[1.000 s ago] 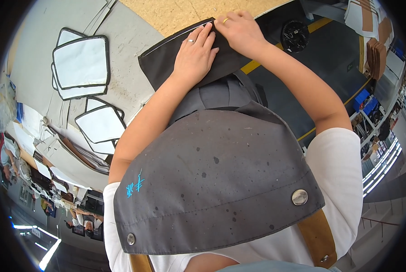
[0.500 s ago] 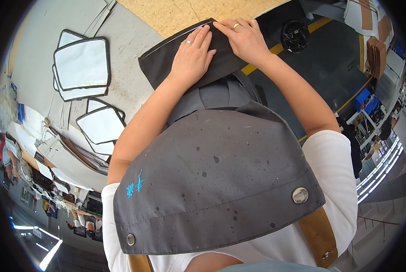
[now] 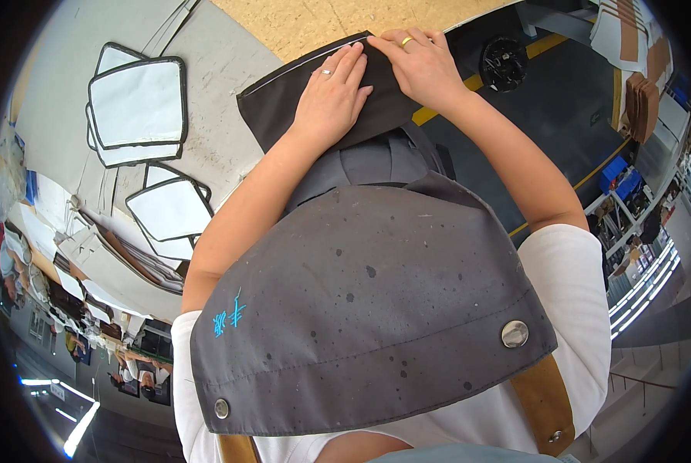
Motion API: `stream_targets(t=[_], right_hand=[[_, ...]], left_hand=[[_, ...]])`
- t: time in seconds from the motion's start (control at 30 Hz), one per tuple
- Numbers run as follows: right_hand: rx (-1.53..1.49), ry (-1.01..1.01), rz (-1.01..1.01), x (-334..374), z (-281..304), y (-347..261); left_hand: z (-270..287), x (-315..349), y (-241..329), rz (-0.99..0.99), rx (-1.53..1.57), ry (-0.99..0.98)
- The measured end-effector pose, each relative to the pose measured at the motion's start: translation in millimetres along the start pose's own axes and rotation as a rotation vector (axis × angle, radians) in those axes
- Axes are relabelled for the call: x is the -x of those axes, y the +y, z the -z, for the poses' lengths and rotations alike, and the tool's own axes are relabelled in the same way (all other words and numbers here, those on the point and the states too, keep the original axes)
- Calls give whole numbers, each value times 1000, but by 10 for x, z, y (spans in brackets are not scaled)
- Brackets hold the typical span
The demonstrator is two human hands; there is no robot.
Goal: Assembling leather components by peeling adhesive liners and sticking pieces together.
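A black sheet of leather-like material (image 3: pixel 276 104) lies at the table's edge in front of me, with a pale line along its far edge. My left hand (image 3: pixel 331 96) rests flat on it, fingers stretched toward that edge. At the sheet's far right corner my right hand (image 3: pixel 423 65) is closed, its index finger reaching to the corner and the other fingers bent over. What lies under the right fingers is partly hidden.
White panels with black borders (image 3: pixel 137 104) lie stacked on the grey table (image 3: pixel 222 69) at the left, with more bordered panels (image 3: pixel 169 210) nearer. A tan board (image 3: pixel 315 23) spans the far side. A round black object (image 3: pixel 504 63) is on the right, beyond the yellow floor line.
Both hands keep almost the same place on the black sheet. The view has shifted slightly, and the white panels appear a little further left and up.
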State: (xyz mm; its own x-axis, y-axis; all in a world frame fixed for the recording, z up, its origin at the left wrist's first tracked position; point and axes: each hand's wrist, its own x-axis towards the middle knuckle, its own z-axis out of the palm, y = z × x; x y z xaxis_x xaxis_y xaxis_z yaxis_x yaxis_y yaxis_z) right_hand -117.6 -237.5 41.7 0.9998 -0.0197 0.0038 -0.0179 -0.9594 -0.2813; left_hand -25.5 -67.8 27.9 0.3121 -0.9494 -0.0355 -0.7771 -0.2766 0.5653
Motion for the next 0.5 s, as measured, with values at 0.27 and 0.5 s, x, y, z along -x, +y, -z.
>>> stream_targets(t=[0.27,0.5], right_hand=[[22,-16,0,17,-49,48],[166,-61,143,-121,10,23]], left_hand=[[14,-1,2,14,20,-21],[35,-21,-6,14,51,-30]])
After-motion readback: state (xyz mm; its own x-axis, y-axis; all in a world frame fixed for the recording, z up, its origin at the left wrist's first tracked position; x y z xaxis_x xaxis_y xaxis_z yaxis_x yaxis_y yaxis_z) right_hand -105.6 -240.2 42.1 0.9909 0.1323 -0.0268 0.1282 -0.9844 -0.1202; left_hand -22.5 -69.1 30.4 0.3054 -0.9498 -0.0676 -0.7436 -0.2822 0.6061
